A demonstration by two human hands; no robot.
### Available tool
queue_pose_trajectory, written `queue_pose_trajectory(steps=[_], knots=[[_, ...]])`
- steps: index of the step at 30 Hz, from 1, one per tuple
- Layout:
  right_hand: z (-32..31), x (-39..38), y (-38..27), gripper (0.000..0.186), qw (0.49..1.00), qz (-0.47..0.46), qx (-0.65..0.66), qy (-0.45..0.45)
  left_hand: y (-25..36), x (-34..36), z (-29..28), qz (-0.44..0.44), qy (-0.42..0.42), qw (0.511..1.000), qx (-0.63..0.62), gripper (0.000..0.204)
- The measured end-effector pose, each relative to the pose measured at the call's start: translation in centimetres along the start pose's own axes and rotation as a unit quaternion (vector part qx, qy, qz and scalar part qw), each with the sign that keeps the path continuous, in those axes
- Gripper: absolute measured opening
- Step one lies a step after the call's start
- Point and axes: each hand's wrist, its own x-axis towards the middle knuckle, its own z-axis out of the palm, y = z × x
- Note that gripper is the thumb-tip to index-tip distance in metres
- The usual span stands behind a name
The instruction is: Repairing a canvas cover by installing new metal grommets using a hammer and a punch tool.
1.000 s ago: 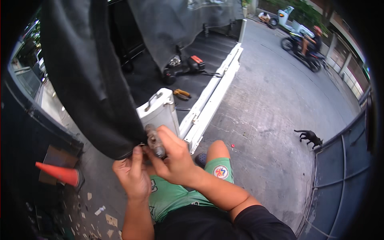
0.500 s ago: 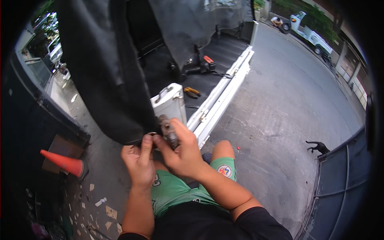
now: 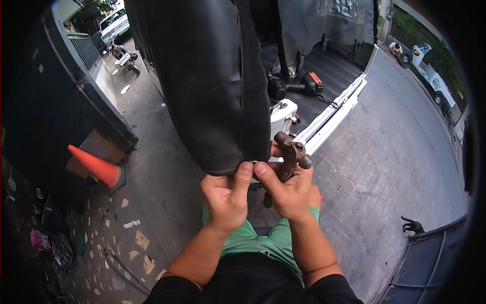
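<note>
A black vinyl cover [image 3: 212, 91] hangs in front of me, its bottom corner between my hands. My left hand [image 3: 226, 195] pinches the lower hem, thumb on top. My right hand [image 3: 291, 190] is closed too, its thumb and a finger at the same hem, almost touching the left thumb. A small brass-coloured round piece [image 3: 254, 162] shows between the thumb tips; its exact form is too small to tell. Tucked in my right hand is a worn, rusty hammer [image 3: 289, 154], its rounded head sticking up past the fingers and its lower end showing below the hand.
Behind the cover, a cordless drill [image 3: 304, 85] lies on the dark truck bed with white side rails [image 3: 331, 121]. A white metal box [image 3: 283, 114] stands at the bed's near corner. An orange cone [image 3: 96, 164] is left, a black dog [image 3: 412, 224] right, near a metal gate [image 3: 430, 263].
My view has turned left, so the scene sits further right. Both hands stay at the hem; the hammer has tilted in my right hand, its head now pointing up and right.
</note>
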Motion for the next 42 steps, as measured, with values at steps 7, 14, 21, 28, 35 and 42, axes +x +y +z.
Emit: queue_pose_trajectory(steps=[7,14,21,28,35,42], knots=[[-0.2,0.4,1.3,0.031,0.992,-0.059,-0.108,0.013,-0.4,0.4,1.1,0.08,0.03,0.996,0.027,0.015],[-0.2,2.2,0.5,0.022,0.933,-0.219,-0.283,-0.026,-0.1,0.7,-0.1,-0.021,0.037,0.999,-0.023,0.011],[-2.6,2.5,1.6,0.04,0.852,-0.372,-0.36,-0.072,0.6,1.2,-0.7,-0.056,0.049,0.997,0.012,0.008],[-3.6,5.6,0.3,0.042,0.683,-0.506,-0.497,-0.172,1.0,2.6,-0.6,-0.121,0.078,0.99,-0.012,0.015],[-4.1,6.8,-1.4,0.043,0.671,-0.47,-0.523,-0.234,2.2,2.5,-0.7,-0.184,0.048,0.982,-0.02,0.02],[-4.0,7.9,-2.9,0.045,0.772,-0.339,-0.48,-0.242,1.8,2.7,-4.3,0.459,-0.023,0.701,0.546,0.031]])
